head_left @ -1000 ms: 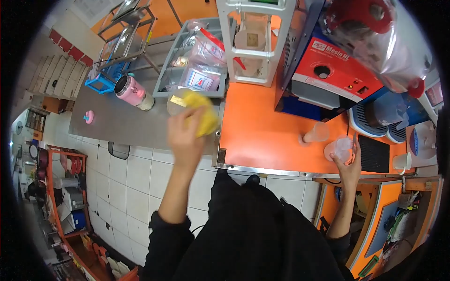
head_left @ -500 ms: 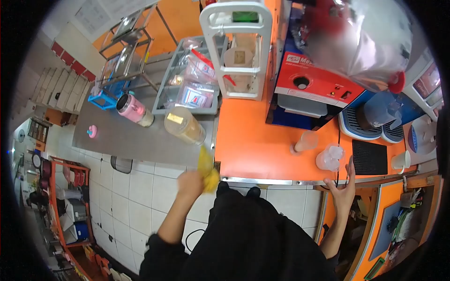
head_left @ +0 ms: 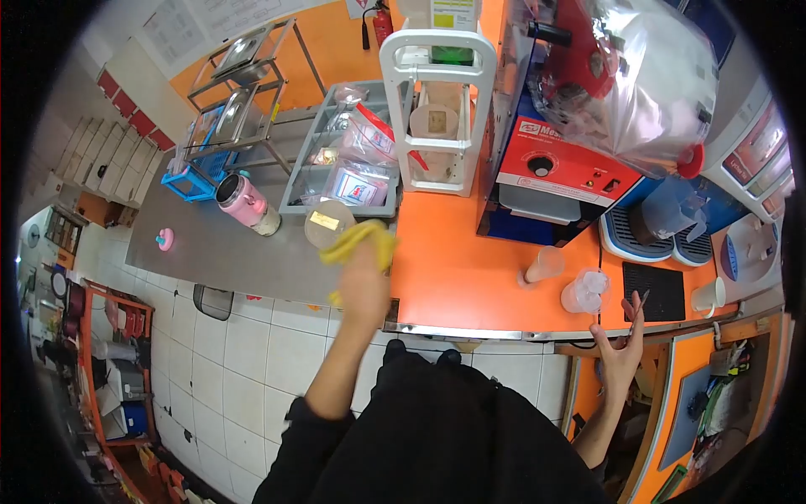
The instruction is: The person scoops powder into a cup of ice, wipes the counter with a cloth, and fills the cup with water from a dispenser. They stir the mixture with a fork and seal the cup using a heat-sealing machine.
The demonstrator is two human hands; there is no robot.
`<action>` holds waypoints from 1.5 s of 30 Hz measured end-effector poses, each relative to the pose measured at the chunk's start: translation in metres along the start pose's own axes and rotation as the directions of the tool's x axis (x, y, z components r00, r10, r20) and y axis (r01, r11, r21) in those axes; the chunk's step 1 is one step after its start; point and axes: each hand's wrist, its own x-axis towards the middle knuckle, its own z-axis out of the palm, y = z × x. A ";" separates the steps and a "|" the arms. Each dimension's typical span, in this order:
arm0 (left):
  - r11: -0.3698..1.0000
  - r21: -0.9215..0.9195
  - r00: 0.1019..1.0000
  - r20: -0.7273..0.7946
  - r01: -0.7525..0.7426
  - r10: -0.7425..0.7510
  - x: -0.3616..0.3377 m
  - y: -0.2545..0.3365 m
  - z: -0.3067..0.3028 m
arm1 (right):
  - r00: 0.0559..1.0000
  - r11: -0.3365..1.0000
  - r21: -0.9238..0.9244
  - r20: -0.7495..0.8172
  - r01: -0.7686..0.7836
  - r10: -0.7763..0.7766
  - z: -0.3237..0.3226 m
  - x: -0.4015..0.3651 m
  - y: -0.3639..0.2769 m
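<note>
My left hand (head_left: 367,286) is closed around a yellow cloth (head_left: 369,244). It is over the right end of the steel table, in front of a tall container with a round lid (head_left: 330,223), partly covered by the cloth and hand. My right hand (head_left: 620,357) is at the front edge of the orange counter, fingers apart. A thin dark shape shows by its fingertips, too small to make out. Nearest to that hand stands a clear plastic cup with ice (head_left: 585,292). Left of it, a smaller clear cup (head_left: 546,265) with something brownish at its base leans over.
A pink bottle (head_left: 245,204) and a grey tray of packets (head_left: 298,181) are on the steel table (head_left: 227,265). A red-fronted sealing machine (head_left: 554,160), a white rack (head_left: 478,109), a black mat (head_left: 659,290) and a white mug (head_left: 709,294) occupy the orange counter (head_left: 453,286).
My left hand has swung up and slightly right with the yellow cloth, now in front of the lidded container. The right hand has shifted slightly downward. The camera view has tilted a little.
</note>
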 end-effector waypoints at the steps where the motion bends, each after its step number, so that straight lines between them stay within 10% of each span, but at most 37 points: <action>1: 0.994 0.042 0.994 -0.042 -0.103 0.105 0.006 -0.009 0.041 | 1.000 1.000 0.001 -0.001 0.005 -0.005 0.003 -0.001 0.003; 6: 0.949 0.298 0.946 0.324 -0.099 -0.004 0.026 -0.032 0.130 | 0.967 0.967 0.019 -0.023 0.256 -0.255 0.013 -0.012 0.022; 12: 0.936 0.350 0.915 0.389 -0.043 -0.104 -0.005 -0.013 0.115 | 0.999 0.998 0.041 -0.021 0.045 -0.044 -0.001 -0.032 0.027; 14: 0.960 0.273 0.618 0.764 -0.052 -0.184 -0.008 0.023 0.044 | 0.999 0.998 0.059 -0.047 0.012 -0.009 -0.011 -0.035 0.030; 17: 0.992 0.113 0.643 0.764 -0.054 -0.052 -0.029 0.017 0.007 | 0.994 0.994 0.104 -0.107 0.043 -0.032 -0.018 -0.035 0.043; 22: 0.951 -0.217 0.930 0.340 0.220 -0.137 0.026 0.013 0.041 | 0.994 0.994 0.091 -0.077 -0.067 0.074 -0.017 -0.031 0.038; 25: 0.934 -0.356 0.986 0.159 0.021 0.039 0.054 0.004 0.118 | 0.999 1.000 0.006 -0.042 0.009 -0.009 -0.005 -0.026 0.027; 28: 0.950 -0.270 0.945 0.237 -0.157 0.224 0.025 0.015 0.149 | 0.994 0.994 0.006 -0.003 0.107 -0.107 0.006 -0.020 0.032; 34: 0.847 -0.527 0.634 0.679 0.067 0.371 -0.072 0.010 0.055 | 0.992 0.986 0.107 0.018 0.126 -0.129 0.010 -0.021 0.019; 36: 0.883 -0.434 0.582 0.771 0.180 0.260 -0.082 -0.017 0.007 | 0.984 0.980 0.093 0.010 0.176 -0.177 0.009 -0.024 0.006; 38: 0.922 -0.067 0.632 0.747 0.381 -0.207 -0.084 -0.040 -0.039 | 0.978 0.987 0.061 0.140 0.148 -0.155 0.010 -0.024 -0.016; 40: 0.882 0.110 0.735 0.512 0.458 -0.445 -0.103 -0.097 -0.065 | 0.944 0.969 0.058 0.219 0.241 -0.248 0.029 -0.020 -0.041; 43: 0.816 0.079 0.773 0.280 0.572 -0.569 -0.114 -0.152 -0.104 | 0.696 0.742 0.246 0.258 0.623 -0.670 0.087 -0.011 -0.070; 45: 0.504 -0.538 0.661 0.140 0.675 -0.737 -0.121 -0.185 -0.104 | 0.561 0.664 0.322 0.361 0.675 -0.745 0.134 -0.016 -0.101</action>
